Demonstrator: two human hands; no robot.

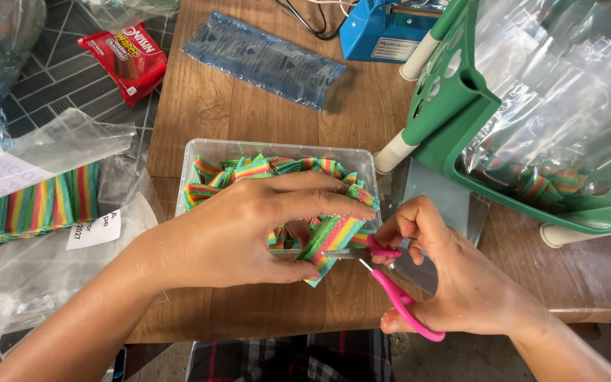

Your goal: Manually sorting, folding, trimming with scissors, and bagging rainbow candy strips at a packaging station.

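My left hand (249, 230) pinches a rainbow-striped sour candy belt (332, 237) over the front edge of a clear plastic tub (210, 150). The tub holds several more cut rainbow pieces (249, 170). My right hand (454, 283) grips pink-handled scissors (397, 293). Their blades sit against the lower part of the belt, just below my left fingertips. The blades are mostly hidden by the candy and my fingers.
A bag of rainbow belts (33, 205) lies at the left on clear plastic. A green stool (475, 120) with clear bags and candy lies tipped at the right. At the back of the wooden table are a blue-printed bag stack (263, 60), a blue sealer (383, 32) and a red wafer pack (125, 60).
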